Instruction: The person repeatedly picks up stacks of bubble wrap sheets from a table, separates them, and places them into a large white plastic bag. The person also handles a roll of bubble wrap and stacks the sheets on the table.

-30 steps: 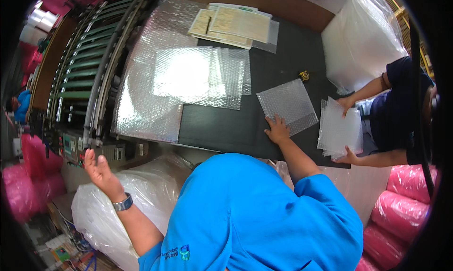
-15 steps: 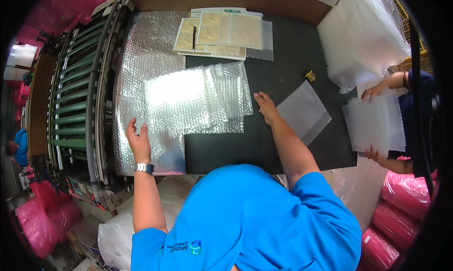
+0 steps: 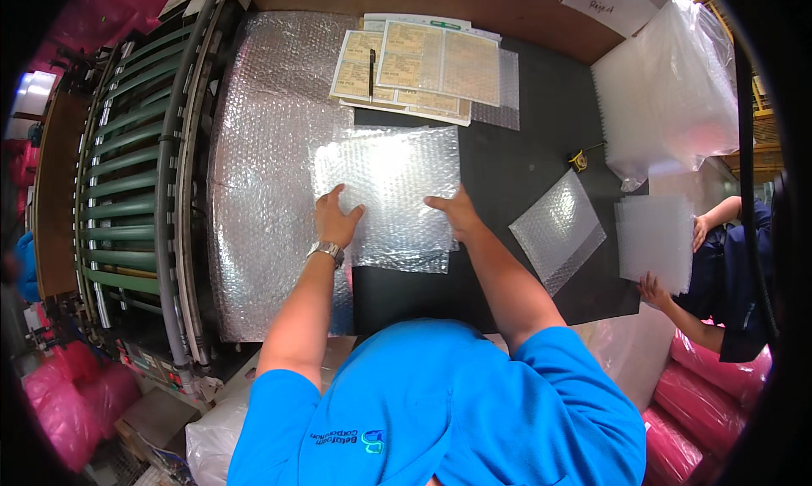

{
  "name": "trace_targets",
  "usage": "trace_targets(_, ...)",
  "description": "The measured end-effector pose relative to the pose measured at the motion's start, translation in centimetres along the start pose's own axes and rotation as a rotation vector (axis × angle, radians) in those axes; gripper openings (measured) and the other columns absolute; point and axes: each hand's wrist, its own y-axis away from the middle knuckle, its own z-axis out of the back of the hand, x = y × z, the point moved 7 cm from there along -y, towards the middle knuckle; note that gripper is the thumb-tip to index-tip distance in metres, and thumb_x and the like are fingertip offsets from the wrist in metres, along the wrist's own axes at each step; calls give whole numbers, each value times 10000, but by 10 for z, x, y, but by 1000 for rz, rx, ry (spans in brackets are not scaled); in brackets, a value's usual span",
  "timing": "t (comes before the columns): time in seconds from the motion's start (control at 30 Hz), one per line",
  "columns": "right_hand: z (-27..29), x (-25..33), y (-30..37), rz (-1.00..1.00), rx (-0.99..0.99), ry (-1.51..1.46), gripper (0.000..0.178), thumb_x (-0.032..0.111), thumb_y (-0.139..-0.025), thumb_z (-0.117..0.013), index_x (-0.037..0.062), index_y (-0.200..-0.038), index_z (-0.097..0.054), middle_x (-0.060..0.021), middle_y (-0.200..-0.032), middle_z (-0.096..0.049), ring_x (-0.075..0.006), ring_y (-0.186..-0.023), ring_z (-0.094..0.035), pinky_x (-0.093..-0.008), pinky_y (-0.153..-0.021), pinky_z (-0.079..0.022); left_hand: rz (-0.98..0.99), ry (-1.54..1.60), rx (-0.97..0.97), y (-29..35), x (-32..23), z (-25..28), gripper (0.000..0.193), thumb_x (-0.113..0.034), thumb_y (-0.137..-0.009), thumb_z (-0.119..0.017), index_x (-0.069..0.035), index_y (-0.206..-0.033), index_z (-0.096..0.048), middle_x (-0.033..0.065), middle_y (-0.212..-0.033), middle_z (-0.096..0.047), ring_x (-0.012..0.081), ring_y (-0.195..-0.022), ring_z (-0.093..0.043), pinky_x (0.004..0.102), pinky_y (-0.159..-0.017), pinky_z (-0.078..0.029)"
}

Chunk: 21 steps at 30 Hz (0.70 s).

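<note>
Bubble-wrap sheets (image 3: 391, 194) stacked flat on black table (image 3: 516, 173), both hands pressed on top.

Left hand (image 3: 336, 218), fingers spread, rests on the stack's left edge; right hand (image 3: 455, 213), flat and open, holds its right edge. Larger bubble-wrap layer (image 3: 262, 190) lies beneath, beside green roller conveyor (image 3: 127, 190). Paper forms (image 3: 414, 67) with pen (image 3: 371, 63) lie beyond; smaller bubble bag (image 3: 558, 228) sits to the right, near another person's hands holding white foam sheets (image 3: 653, 241).
</note>
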Motion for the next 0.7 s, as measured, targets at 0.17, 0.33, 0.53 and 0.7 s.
trace_targets(0.17,42,40,29,82,296,158,693,57,-579,-692,-4,-1179,-350,-131,-1082,-486,-232,-1000,-472,-338,-886,-364,-212,105,-292,30,-34,57,847,-406,-604,-694,-94,-1277,-286,206,-1312,-222,370,-1201,-226,504,-968,-179)
trace_targets(0.33,66,57,80,94,476,415,654,83,-576,-677,15,-1167,-403,-113,-1081,-504,-219,-1014,-473,-319,-889,-364,-367,-24,32,44,-52,62,954,-502,-578,-675,-99,-1311,-215,206,-1355,-164,356,-1268,-102,505,-998,-97)
trace_targets(0.53,45,80,131,166,508,763,657,100,-573,-688,19,-1158,-398,-139,-1064,-518,-236,-1015,-483,-323,-870,-373,-497,504,697,111,-92,14,1270,-584,-420,-720,-39,-1336,-28,220,-1370,-108,335,-1267,-145,370,-1028,-149)
trace_targets(0.7,32,59,125,59,752,882,625,106,-587,-672,28,-1145,-402,-176,-1046,-524,-281,-990,-507,-331,-830,-398,-282,271,371,100,-33,-41,1211,-339,-459,-796,-3,-1323,-17,223,-1327,-205,302,-1205,-279,388,-975,-275)
